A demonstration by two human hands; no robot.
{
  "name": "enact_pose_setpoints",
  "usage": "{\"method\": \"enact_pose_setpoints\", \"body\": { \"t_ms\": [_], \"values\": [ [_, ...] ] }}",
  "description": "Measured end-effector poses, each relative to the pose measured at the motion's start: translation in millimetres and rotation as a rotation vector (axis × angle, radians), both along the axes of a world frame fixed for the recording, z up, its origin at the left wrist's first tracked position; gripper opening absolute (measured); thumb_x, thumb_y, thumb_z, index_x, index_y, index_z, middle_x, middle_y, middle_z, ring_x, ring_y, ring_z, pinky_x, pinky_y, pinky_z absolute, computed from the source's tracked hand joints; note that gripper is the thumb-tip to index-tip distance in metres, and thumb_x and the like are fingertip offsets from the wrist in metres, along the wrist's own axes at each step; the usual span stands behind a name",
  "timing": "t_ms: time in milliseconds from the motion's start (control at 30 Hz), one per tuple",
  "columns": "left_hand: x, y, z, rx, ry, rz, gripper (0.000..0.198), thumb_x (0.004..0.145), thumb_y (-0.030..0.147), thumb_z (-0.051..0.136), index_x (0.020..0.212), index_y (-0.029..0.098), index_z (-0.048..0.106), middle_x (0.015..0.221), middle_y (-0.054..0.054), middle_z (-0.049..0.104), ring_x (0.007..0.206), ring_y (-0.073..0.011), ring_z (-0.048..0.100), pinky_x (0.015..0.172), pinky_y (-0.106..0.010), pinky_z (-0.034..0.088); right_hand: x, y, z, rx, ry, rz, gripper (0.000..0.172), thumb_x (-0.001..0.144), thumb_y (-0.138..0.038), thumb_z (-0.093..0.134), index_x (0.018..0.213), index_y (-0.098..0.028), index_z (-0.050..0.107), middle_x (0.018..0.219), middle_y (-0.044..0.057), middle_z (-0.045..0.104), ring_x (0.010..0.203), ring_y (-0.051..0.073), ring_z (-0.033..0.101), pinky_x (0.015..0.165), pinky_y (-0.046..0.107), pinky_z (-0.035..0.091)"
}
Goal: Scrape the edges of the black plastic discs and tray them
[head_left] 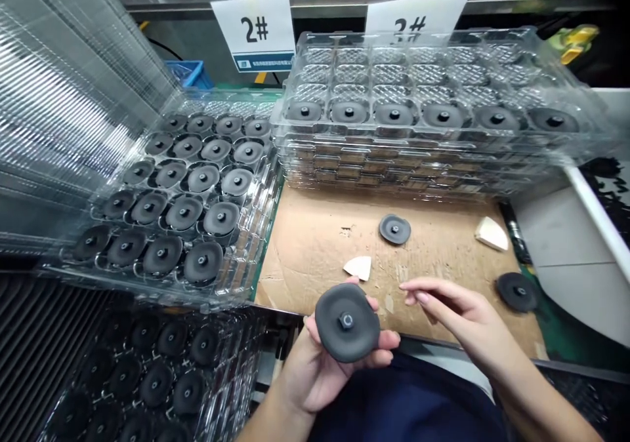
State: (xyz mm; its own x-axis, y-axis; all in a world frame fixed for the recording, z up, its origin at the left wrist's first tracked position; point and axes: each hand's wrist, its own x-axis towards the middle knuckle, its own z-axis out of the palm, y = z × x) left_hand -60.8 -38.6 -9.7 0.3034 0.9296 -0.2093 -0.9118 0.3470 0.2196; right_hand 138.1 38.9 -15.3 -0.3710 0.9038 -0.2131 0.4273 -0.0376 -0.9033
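Note:
My left hand (319,370) is wrapped round a black disc-shaped part (347,337), rounded and slightly squarish, with a small stem at its centre facing up. To its right, apart from the disc, is my right hand (457,311) above the cardboard. Its thumb lies against the fingers in a loose pinch; whatever is between the fingertips, if anything, cannot be made out. Just beyond the held disc lies a white wedge-shaped pad (359,268). Farther back, a second black disc (394,229) rests on the cardboard sheet (305,232).
Clear plastic trays (260,212) of black discs stand at the left, with another tray (147,376) below. Stacked clear trays (394,160) line the back under a "2#" sign (256,32). Another white wedge (492,233) and a black disc (518,291) lie to the right.

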Motion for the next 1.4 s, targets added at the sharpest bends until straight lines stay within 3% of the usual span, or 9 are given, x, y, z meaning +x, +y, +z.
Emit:
{"method": "enact_pose_setpoints", "body": {
  "t_ms": [100, 233, 367, 533, 700, 833, 967, 1200, 1400],
  "values": [
    [-4.5, -2.4, -4.0, 0.134, 0.378, 0.119, 0.059, 0.079, 0.051, 0.058, 0.134, 0.04, 0.039, 0.117, -0.001, 0.063, 0.097, -0.02, 0.066, 0.084, -0.032, 0.052, 5.1, -8.3, -3.1, -0.077, 0.013, -0.074, 0.025, 0.083, -0.04, 0.059, 0.091, -0.02, 0.072, 0.076, 0.005, 0.069, 0.066, 0.016, 0.062, 0.057, 0.024, 0.051],
    [-10.0, -6.7, -5.6, 0.393, 1.225, 0.239, 0.1, 0.074, 0.023, 0.071, 0.14, 0.048, -0.001, 0.123, -0.002, 0.054, 0.117, -0.0224, 0.05, 0.103, -0.042, 0.036, -6.7, -19.2, -11.0, -0.132, 0.04, -0.102, 0.028, 0.081, -0.043, 0.061, 0.089, -0.019, 0.072, 0.077, 0.007, 0.07, 0.072, 0.019, 0.066, 0.067, 0.03, 0.055],
    [-12.8, -10.0, -3.9, 0.53, 1.553, 0.236, 0.112, 0.073, 0.014, 0.07, 0.139, 0.046, -0.014, 0.123, -0.006, 0.051, 0.114, -0.0235, 0.053, 0.098, -0.043, 0.04, -18.1, -30.4, -6.8, -0.11, 0.023, -0.05, 0.027, 0.081, -0.044, 0.061, 0.086, -0.02, 0.073, 0.085, 0.008, 0.071, 0.079, 0.021, 0.067, 0.07, 0.032, 0.056],
    [-11.0, -14.2, -1.6, 0.57, 1.554, 0.229, 0.111, 0.072, 0.016, 0.072, 0.14, 0.043, -0.011, 0.124, -0.007, 0.051, 0.114, -0.0237, 0.053, 0.099, -0.042, 0.04, -16.5, -40.2, 6.7, 0.144, -0.032, -0.022, 0.016, 0.083, -0.03, 0.059, 0.092, -0.021, 0.069, 0.083, 0.005, 0.068, 0.072, 0.016, 0.063, 0.06, 0.025, 0.053],
    [-8.8, -19.6, 3.0, 0.549, 1.515, 0.189, 0.107, 0.072, 0.016, 0.071, 0.142, 0.042, -0.006, 0.125, -0.008, 0.052, 0.117, -0.0235, 0.053, 0.1, -0.041, 0.04, -14.0, -45.0, 22.1, 0.364, 0.001, 0.142, 0.032, 0.086, -0.015, 0.054, 0.115, -0.026, 0.06, 0.09, 0.004, 0.066, 0.072, 0.014, 0.061, 0.066, 0.025, 0.053],
    [-6.2, -25.5, 5.8, 0.524, 1.531, 0.195, 0.103, 0.072, 0.019, 0.072, 0.143, 0.036, 0.0, 0.124, -0.008, 0.054, 0.115, -0.0235, 0.053, 0.098, -0.038, 0.04, -13.9, -46.5, 33.5, 0.405, 0.065, 0.197, 0.029, 0.085, -0.015, 0.055, 0.11, -0.028, 0.064, 0.09, 0.004, 0.065, 0.077, 0.014, 0.063, 0.066, 0.023, 0.053],
    [-0.2, -27.9, 10.0, 0.512, 1.505, 0.157, 0.094, 0.075, 0.027, 0.069, 0.144, 0.029, 0.005, 0.118, -0.007, 0.057, 0.109, -0.0212, 0.055, 0.097, -0.034, 0.039, -13.6, -45.9, 45.6, 0.217, 0.159, 0.129, 0.017, 0.083, -0.02, 0.06, 0.097, -0.025, 0.068, 0.083, 0.003, 0.067, 0.068, 0.013, 0.061, 0.06, 0.022, 0.051],
    [12.1, -26.2, 17.5, 0.457, 1.304, -0.051, 0.096, 0.073, 0.041, 0.068, 0.144, 0.02, 0.007, 0.11, -0.009, 0.061, 0.104, -0.0235, 0.056, 0.098, -0.036, 0.034, -5.1, -36.8, 52.2, -0.375, 0.404, 0.263, 0.019, 0.077, -0.029, 0.07, 0.095, -0.024, 0.07, 0.075, -0.002, 0.066, 0.067, 0.009, 0.057, 0.063, 0.022, 0.045],
    [18.7, -24.3, 21.4, 0.412, 1.13, -0.206, 0.102, 0.068, 0.048, 0.071, 0.143, 0.022, 0.006, 0.107, -0.008, 0.063, 0.106, -0.0265, 0.057, 0.101, -0.042, 0.031, 2.2, -32.1, 55.2, -0.605, 0.555, 0.317, 0.014, 0.072, -0.022, 0.074, 0.086, -0.022, 0.072, 0.07, -0.003, 0.066, 0.064, 0.008, 0.057, 0.063, 0.021, 0.044]
  ]
}}
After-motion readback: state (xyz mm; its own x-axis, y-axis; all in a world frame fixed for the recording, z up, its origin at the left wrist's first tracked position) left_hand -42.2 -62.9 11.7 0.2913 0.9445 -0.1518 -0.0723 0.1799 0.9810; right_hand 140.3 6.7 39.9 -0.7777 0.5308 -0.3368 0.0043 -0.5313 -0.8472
